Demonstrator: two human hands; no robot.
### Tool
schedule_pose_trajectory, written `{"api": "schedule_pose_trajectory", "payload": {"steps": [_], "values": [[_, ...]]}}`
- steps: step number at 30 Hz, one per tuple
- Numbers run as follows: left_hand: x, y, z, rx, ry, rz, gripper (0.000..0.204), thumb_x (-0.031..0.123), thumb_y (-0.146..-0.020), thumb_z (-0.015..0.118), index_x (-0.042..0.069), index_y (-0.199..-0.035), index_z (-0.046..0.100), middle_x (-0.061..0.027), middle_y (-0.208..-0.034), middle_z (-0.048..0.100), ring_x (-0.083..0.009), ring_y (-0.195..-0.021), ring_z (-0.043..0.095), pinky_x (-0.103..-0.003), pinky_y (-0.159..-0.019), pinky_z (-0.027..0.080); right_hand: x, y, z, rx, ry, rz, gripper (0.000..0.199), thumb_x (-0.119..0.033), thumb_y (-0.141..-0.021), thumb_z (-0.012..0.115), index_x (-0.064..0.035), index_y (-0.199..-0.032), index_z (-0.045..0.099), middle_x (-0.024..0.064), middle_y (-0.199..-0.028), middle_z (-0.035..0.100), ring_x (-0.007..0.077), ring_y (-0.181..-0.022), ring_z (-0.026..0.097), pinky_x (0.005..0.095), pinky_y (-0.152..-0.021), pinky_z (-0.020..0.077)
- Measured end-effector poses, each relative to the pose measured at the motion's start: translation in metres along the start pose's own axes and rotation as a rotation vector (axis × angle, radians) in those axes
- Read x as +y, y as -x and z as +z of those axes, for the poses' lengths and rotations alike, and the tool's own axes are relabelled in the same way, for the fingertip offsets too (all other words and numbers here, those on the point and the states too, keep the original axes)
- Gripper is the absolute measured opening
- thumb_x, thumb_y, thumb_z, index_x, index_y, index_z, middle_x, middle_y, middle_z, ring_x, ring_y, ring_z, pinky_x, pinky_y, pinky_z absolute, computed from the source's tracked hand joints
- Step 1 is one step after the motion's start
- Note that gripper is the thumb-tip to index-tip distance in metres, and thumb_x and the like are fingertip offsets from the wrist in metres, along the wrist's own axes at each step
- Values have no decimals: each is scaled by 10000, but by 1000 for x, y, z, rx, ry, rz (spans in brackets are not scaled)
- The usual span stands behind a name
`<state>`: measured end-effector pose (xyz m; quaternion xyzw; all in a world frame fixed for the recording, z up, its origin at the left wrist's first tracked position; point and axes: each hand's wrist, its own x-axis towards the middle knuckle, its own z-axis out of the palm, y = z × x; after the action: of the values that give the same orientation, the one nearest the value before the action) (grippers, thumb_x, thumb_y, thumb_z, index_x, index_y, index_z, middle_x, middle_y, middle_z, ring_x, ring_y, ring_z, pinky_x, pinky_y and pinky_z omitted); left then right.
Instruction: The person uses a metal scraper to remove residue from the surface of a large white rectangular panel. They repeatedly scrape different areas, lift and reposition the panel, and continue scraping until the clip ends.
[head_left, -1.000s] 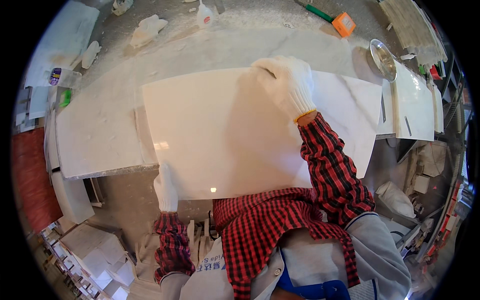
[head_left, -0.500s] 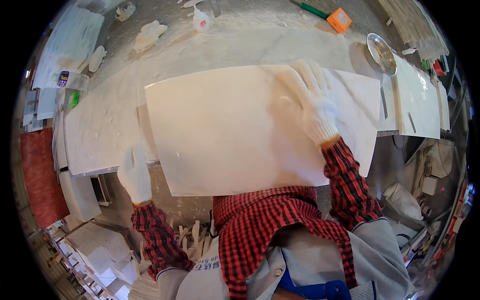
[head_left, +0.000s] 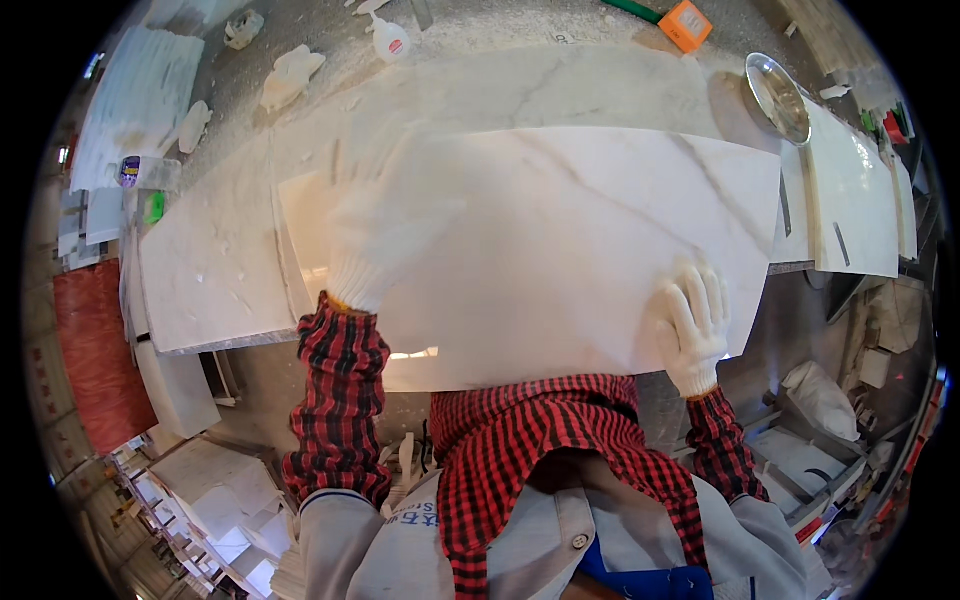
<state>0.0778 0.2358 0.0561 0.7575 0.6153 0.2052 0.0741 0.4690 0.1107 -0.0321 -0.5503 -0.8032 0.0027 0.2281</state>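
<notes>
A glossy white marble-look slab point(head_left: 560, 290) with grey veins lies in front of me, its near edge reaching the bench front. Over its left part is my left hand point(head_left: 375, 225), in a white knit glove; motion smears the fingers, and I see nothing held. My right hand point(head_left: 695, 325), gloved likewise, rests flat on the slab's near right corner, fingers stretched and slightly apart. Red-and-black checked sleeves cover both forearms. Beneath and beyond the white slab spreads a duller, dusty stone surface point(head_left: 610, 90).
At the back right stand a metal bowl point(head_left: 778, 100) and an orange block point(head_left: 685, 25) beside a green handle. A white squeeze bottle point(head_left: 390, 40) and crumpled gloves point(head_left: 290, 78) lie at the back. Further left is a clear container point(head_left: 150, 173) with a purple label.
My left hand has moved from beside the slab's left edge up over its left part. My right hand has come from the far side back to the near right corner.
</notes>
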Motion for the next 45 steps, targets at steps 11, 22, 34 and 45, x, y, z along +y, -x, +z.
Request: {"api": "schedule_pose_trajectory", "payload": {"steps": [11,22,34,45], "values": [[-3,-25,30,80,-87,208,675,402,-677,847,156,-1263,621,-42,-1240,656,-308,-1249,532,-547,-1155,274,2,-10,0,-24,-13,25,326,-203,-835,688,-53,-1122,724,183,-1358,599,433,-1298,509,586,-1101,373],[6,-23,17,55,-60,171,625,403,-673,833,132,-1204,645,-54,-1167,673,-287,-1177,563,-486,-1091,334,64,-67,-29,206,-135,283,350,-147,-950,655,-31,-1280,667,164,-1295,668,318,-1222,615,374,-1044,459],[2,-20,25,64,-78,205,622,415,-690,832,122,-1209,654,-73,-1177,682,-292,-1163,573,-450,-1047,375,143,-133,-50,228,117,320,533,-325,-966,651,-75,-1425,547,183,-1457,537,340,-1363,495,410,-1101,409],[-2,-27,32,17,-97,178,633,418,-718,820,128,-1253,646,-78,-1230,662,-302,-1204,555,-462,-1096,363,176,-166,-48,79,162,499,685,-414,-895,674,-126,-1485,481,202,-1419,543,367,-1293,534,439,-1064,434]]}}
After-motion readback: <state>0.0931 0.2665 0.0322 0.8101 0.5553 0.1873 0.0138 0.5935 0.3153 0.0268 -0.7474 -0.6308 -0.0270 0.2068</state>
